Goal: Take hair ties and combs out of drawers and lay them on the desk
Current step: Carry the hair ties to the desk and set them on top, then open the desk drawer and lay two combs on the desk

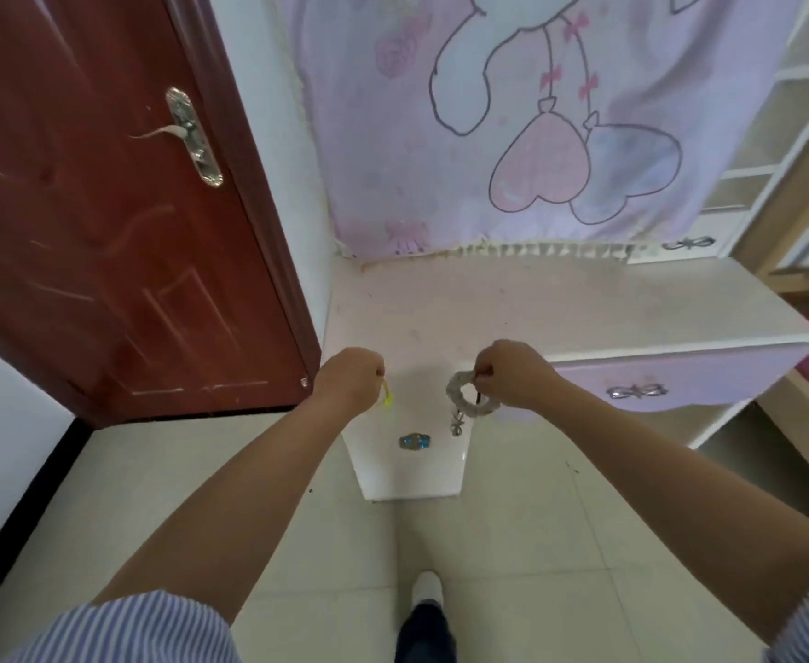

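My left hand [352, 380] is closed on a thin yellow-green hair tie [387, 396] that dangles below the fist, at the desk's front left corner. My right hand [512, 373] is pinched on a grey fabric scrunchie [464, 399] and a thin dark hair tie, with a small charm [456, 425] hanging under them. Both hands hover at the front edge of the pale pink desk [560, 303]. Below them is a white drawer front [412, 466] with a blue-jewelled handle [414, 441]. No comb is in view.
A lilac drawer [689, 375] with a silver bow handle sits right of my hands. A red-brown door [120, 222] stands at the left. A lilac cartoon cloth [536, 117] hangs behind the desk, white shelves [785, 136] at the right. My foot [426, 588] is on the tiled floor.
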